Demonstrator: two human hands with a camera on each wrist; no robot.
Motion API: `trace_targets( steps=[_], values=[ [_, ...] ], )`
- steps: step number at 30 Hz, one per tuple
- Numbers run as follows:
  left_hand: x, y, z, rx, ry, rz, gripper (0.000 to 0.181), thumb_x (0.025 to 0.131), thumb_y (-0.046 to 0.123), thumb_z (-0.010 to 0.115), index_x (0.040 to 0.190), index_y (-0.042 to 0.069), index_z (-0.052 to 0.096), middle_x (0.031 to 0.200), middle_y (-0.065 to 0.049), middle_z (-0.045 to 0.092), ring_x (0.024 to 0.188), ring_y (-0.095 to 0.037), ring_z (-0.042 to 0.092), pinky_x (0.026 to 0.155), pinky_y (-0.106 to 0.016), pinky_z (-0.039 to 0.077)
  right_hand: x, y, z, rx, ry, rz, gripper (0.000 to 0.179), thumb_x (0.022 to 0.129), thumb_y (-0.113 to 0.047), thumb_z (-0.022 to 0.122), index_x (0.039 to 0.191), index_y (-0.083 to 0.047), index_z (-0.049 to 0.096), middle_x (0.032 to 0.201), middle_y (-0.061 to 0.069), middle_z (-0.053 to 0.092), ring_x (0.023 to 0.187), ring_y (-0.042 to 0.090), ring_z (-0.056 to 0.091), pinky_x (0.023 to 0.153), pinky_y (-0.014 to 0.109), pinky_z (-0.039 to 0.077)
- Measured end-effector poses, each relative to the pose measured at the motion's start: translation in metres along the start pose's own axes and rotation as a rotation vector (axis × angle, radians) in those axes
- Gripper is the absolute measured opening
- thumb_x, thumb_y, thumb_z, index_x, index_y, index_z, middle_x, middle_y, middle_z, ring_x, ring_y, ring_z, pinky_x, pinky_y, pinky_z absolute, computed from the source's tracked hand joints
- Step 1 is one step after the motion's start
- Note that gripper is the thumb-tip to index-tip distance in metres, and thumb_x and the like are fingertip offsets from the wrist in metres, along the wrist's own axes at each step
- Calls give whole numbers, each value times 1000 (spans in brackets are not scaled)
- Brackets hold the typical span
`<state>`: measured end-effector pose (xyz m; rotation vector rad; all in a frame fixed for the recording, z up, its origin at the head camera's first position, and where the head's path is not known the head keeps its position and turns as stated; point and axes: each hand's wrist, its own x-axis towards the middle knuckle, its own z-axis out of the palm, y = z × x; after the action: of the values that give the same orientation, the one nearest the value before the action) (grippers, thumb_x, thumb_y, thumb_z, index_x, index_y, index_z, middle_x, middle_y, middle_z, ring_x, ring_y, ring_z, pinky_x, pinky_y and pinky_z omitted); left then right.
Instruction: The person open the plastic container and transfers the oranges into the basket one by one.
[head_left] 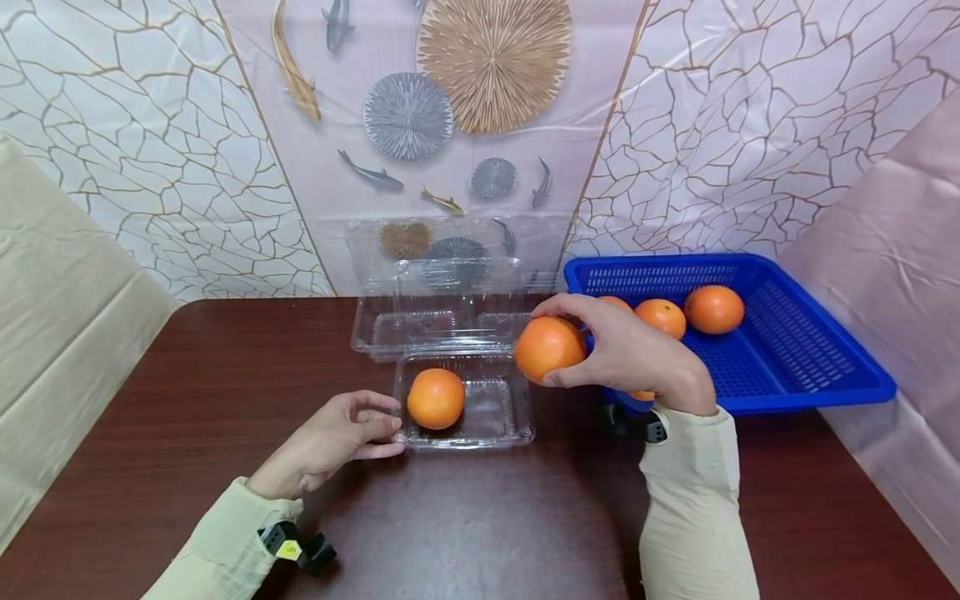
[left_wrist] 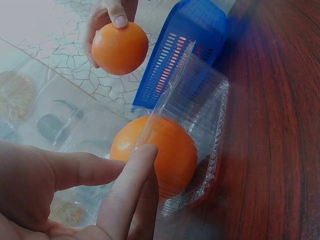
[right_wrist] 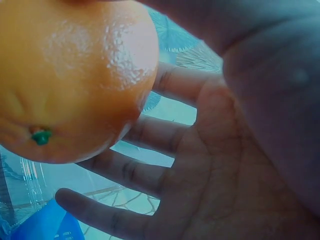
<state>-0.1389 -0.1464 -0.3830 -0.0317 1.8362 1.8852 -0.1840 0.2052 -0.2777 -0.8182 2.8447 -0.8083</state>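
Note:
My right hand holds an orange between thumb and fingers, raised just beyond the right side of a small clear plastic container. A green stem end shows on this orange in the right wrist view. Another orange sits inside the container, in its left half. My left hand pinches the container's left edge; in the left wrist view its fingertips are at the clear wall, close to the orange inside. The container's clear lid stands raised behind it.
At the right is a blue perforated basket with several oranges, among them one orange near its back wall. Behind the small container lies another clear plastic container. A patterned sheet backs the dark wooden table.

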Motion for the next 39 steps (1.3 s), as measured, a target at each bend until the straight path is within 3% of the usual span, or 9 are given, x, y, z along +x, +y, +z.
trace_targets(
  steps=[12, 18, 24, 39],
  values=[
    [-1, 0, 0, 6, -1, -5, 44, 101, -3, 56, 140, -14, 39, 104, -15, 65, 85, -16, 72, 88, -34, 66, -9, 3, -8, 70, 6, 89, 66, 78, -37, 90, 135, -25, 59, 123, 3, 66, 108, 22, 60, 95, 41, 53],
    [-1, 0, 0, 3, -3, 2, 43, 100, -4, 55, 139, -15, 39, 105, -16, 62, 86, -15, 71, 89, -35, 65, -10, 7, -11, 101, -6, 137, 67, 79, -39, 89, 136, -26, 56, 123, 2, 64, 112, 25, 58, 96, 42, 53],
    [-1, 0, 1, -2, -4, 4, 44, 100, -6, 54, 139, -16, 38, 105, -15, 61, 86, -15, 70, 88, -34, 66, -13, 11, -14, 95, 17, 137, 65, 80, -42, 88, 135, -29, 56, 120, -1, 65, 111, 23, 59, 94, 39, 53],
    [0, 0, 0, -1, -11, 6, 44, 101, -4, 55, 139, -15, 38, 103, -15, 64, 85, -15, 71, 88, -34, 65, -23, 17, -23, 95, 76, 155, 69, 82, -40, 87, 140, -24, 54, 128, 4, 64, 111, 26, 60, 96, 45, 53]
  ],
)
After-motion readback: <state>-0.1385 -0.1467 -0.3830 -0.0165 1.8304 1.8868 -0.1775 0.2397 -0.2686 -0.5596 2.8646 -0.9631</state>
